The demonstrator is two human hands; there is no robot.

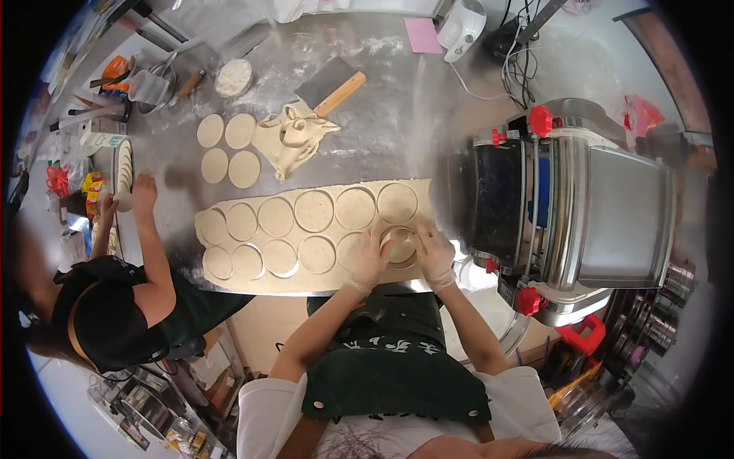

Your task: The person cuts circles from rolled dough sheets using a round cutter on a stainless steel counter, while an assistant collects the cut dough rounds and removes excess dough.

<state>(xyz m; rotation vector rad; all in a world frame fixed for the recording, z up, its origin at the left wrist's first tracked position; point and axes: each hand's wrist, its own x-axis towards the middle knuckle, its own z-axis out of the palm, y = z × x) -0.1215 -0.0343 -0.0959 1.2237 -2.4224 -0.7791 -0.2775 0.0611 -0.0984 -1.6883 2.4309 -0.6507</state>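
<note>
A long sheet of rolled dough [306, 284] lies along the table's near edge, with two rows of round cuts in it. At its right end a round cutter [401, 246] rests on the dough in the near row. My left hand [370, 257], in a clear glove, grips the cutter's left side, partly covering the neighbouring dough circle. On the opposite side my right hand [435, 255], also gloved, has its fingers against the rim. Farther back are several cut dough rounds [244, 169] and a heap of dough scraps [294, 138].
A scraper with a wooden handle [341, 94] lies behind the scraps, near a bowl of flour [234, 78]. A dough roller machine [566, 206] stands close on my right. At the left a co-worker [115, 306] handles dough pieces. A pink paper [423, 35] lies at the back.
</note>
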